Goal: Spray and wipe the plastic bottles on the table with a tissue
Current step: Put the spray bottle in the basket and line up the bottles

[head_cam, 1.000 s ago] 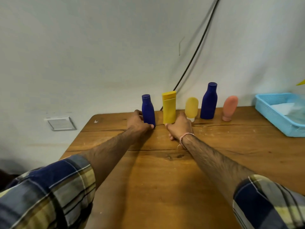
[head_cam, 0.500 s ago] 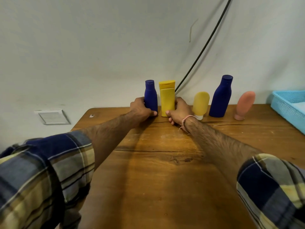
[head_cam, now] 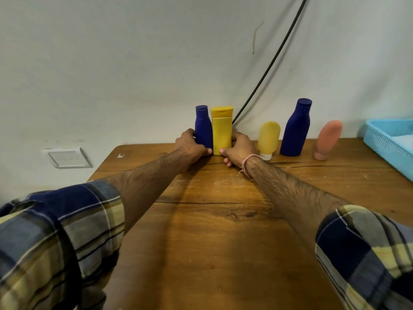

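With both arms outstretched, left hand (head_cam: 190, 146) grip around small blue bottle (head_cam: 203, 128), right hand (head_cam: 240, 147) apparently clasping yellow bottle (head_cam: 221, 130).

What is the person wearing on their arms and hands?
Both arms wear a plaid shirt in navy blue, pale yellow and grey, with thin white lines. The left plaid sleeve and the right plaid sleeve are rolled up, leaving the forearms bare. A thin pink thread bracelet circles the right wrist. The left hand and right hand are bare, with no gloves.

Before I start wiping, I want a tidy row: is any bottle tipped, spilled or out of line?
Nothing spilled. Only the pink tube at the right end leans right; the others stand upright, the small blue bottle pressed against the yellow bottle.
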`<state>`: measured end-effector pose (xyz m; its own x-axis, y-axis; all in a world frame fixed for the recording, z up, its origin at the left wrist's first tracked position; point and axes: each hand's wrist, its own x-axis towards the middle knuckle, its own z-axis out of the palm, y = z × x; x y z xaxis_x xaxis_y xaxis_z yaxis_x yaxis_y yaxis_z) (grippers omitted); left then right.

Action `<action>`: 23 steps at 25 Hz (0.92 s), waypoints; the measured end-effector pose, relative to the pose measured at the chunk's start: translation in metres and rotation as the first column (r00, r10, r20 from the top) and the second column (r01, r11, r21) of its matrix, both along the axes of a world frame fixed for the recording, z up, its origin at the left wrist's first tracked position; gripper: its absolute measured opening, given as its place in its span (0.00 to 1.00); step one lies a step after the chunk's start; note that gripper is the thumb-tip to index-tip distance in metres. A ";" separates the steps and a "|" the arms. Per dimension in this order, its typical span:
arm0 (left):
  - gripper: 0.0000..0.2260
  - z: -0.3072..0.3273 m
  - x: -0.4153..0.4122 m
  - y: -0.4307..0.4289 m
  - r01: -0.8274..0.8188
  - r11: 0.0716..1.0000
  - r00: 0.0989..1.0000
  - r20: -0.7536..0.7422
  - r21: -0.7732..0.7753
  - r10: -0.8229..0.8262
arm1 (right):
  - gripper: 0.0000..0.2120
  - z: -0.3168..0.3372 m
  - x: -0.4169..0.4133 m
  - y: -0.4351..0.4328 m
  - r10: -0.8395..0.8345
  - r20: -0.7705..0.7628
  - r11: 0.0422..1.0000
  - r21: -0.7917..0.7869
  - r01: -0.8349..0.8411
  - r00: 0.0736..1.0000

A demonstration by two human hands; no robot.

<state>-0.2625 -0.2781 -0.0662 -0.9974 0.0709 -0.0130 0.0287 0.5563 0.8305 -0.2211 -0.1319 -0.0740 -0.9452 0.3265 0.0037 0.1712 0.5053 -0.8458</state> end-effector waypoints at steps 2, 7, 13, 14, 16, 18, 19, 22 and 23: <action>0.31 0.000 0.003 -0.003 -0.010 1.000 1.000 0.006 0.004 0.009 | 0.22 0.001 0.006 0.000 -0.005 0.003 1.000 -0.023 0.005 1.000; 0.33 0.005 0.018 -0.013 -0.058 0.996 0.996 0.071 0.075 0.052 | 0.27 0.011 0.031 0.002 -0.022 0.035 0.995 -0.093 0.025 0.999; 0.35 0.000 0.040 -0.022 -0.115 0.985 0.993 0.002 0.126 0.116 | 0.10 0.016 0.086 0.030 -0.138 -0.357 0.967 0.153 0.203 0.924; 0.35 -0.001 0.043 -0.021 -0.121 0.984 0.993 -0.002 0.131 0.122 | 0.12 0.023 0.092 0.038 -0.096 -0.453 0.930 0.276 0.242 0.886; 0.35 0.000 0.046 -0.020 -0.134 0.979 0.991 0.003 0.151 0.135 | 0.19 0.041 0.095 0.052 0.002 -0.479 0.829 0.491 0.267 0.878; 0.35 0.001 0.047 -0.017 -0.134 0.975 0.991 0.012 0.175 0.134 | 0.28 0.057 0.087 0.063 0.023 -0.302 0.759 0.626 0.180 0.953; 0.35 0.001 0.048 -0.014 -0.128 0.975 0.992 0.016 0.181 0.127 | 0.30 0.061 0.080 0.067 0.018 -0.210 0.740 0.660 0.128 0.978; 0.36 0.001 0.048 -0.005 -0.112 0.975 0.994 0.015 0.190 0.112 | 0.26 0.061 0.059 0.074 -0.022 -0.073 0.763 0.643 0.064 0.997; 0.36 0.001 0.047 -0.002 -0.105 0.974 0.994 0.013 0.199 0.105 | 0.23 0.060 0.054 0.076 -0.047 -0.062 0.791 0.608 0.075 0.997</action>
<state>-0.2152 -0.2803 -0.0656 -0.9994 -0.0330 -0.0118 -0.0234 0.3792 0.9250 -0.1675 -0.0560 -0.0141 -0.9178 0.3002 0.2599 0.1912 0.9078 -0.3733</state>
